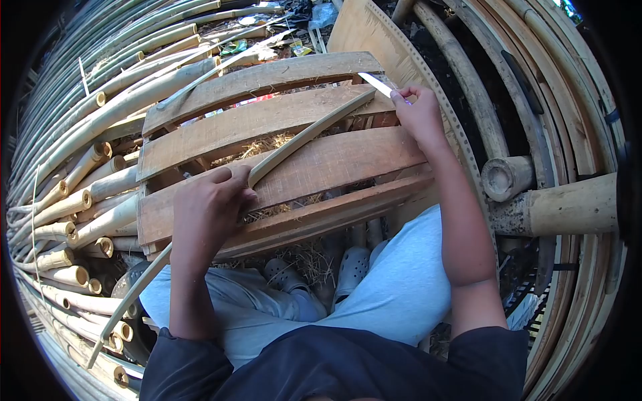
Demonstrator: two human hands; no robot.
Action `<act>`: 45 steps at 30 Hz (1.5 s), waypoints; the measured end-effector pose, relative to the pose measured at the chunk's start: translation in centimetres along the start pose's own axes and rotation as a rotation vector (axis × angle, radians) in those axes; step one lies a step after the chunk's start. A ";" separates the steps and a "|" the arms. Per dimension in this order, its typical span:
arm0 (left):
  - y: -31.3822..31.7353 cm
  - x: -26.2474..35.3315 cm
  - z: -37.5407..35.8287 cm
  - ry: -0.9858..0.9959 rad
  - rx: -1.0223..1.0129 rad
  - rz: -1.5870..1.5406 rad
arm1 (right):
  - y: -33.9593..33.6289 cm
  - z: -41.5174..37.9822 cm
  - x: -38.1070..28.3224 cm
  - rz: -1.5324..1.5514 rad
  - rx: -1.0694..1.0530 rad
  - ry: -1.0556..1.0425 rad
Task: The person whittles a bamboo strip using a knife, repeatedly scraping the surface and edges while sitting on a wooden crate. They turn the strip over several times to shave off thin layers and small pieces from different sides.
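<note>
The left hand (212, 200) is closed over a long, thin strip (314, 131), fingers curled and thumb tucked in, pressing it down toward the bench (348, 158). The strip slants across the slats: its far end lies up by the right hand (420, 113), while its near end passes beneath the left wrist and juts out past the bench, down over the poles (127, 107) at the left.

The right hand pinches a knife (376, 83) between thumb and fingers — the handle is mostly hidden in the grip. Its pale blade points up and to the left, just beside the strip's far end; whether the two touch, I cannot tell.

Straw (271, 144) shows in the gaps between the slats. Beyond the bench's far right corner a broad board (364, 33) leans, and a thick bamboo piece (575, 206) lies to the right. The person sits close against the bench — grey trousers (394, 274), clogs (351, 267) on the feet below.
</note>
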State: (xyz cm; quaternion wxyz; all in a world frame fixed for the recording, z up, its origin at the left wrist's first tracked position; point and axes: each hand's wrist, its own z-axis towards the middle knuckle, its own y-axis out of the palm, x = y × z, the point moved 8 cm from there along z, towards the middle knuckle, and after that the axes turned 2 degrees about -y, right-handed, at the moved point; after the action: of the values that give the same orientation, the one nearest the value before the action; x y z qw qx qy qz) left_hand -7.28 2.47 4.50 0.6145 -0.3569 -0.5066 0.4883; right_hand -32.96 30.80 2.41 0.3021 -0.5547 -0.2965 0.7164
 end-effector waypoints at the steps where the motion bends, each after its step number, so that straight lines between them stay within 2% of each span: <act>1: 0.1 0.2 0.0 0.011 -0.033 0.008 | 0.1 -0.3 -0.2 -0.001 -0.002 0.002; 3: 0.3 0.1 -0.1 0.002 -0.024 0.006 | 0.0 -1.0 -1.1 -0.049 0.033 -0.024; 4: 0.3 0.0 -0.2 -0.006 -0.017 0.004 | 0.9 -0.8 -0.3 0.034 0.014 -0.034; 8: 0.4 -0.3 -0.2 -0.012 -0.019 -0.025 | 0.2 0.1 0.0 -0.012 -0.020 0.040; 11: 0.3 -0.4 -0.2 0.004 -0.014 -0.037 | 0.1 -0.1 0.1 -0.070 0.024 -0.013; 13: 0.4 -0.6 -0.3 0.011 -0.005 -0.059 | -0.6 0.5 1.2 0.074 -0.007 0.112; 18: 0.4 -0.3 -0.2 0.009 -0.004 -0.066 | -0.1 -0.2 0.8 -0.012 -0.031 0.025; 20: 0.2 -0.2 -0.1 0.022 0.020 -0.067 | -2.0 0.7 0.3 0.103 0.074 0.061; 22: 0.4 -0.6 -0.1 -0.035 -0.037 -0.089 | -1.7 0.6 0.6 0.103 0.043 0.052; 24: 0.4 -0.3 0.0 -0.006 -0.018 -0.063 | -1.2 0.4 0.5 0.104 0.014 0.045; 26: 0.4 -0.1 -0.1 0.028 -0.002 -0.042 | -0.6 -0.2 0.8 0.090 -0.034 0.135; 31: 0.5 -0.2 -0.3 0.078 0.029 -0.022 | -0.2 -0.3 1.2 0.127 -0.036 0.183; 39: 0.5 -0.1 -0.1 0.046 -0.032 -0.052 | -0.2 -0.6 2.1 0.189 -0.065 0.255; 41: 0.6 -0.1 0.0 0.047 -0.045 -0.074 | -0.8 -0.3 0.6 -0.017 0.007 0.021; 45: 0.6 0.0 0.0 0.054 -0.019 -0.057 | -1.1 -0.3 0.3 0.039 -0.007 0.046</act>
State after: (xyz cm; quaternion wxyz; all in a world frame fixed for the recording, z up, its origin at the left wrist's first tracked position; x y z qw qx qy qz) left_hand -7.40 2.61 3.88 0.6381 -0.3612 -0.5043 0.4562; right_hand -32.60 31.76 3.03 0.2928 -0.5777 -0.2809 0.7082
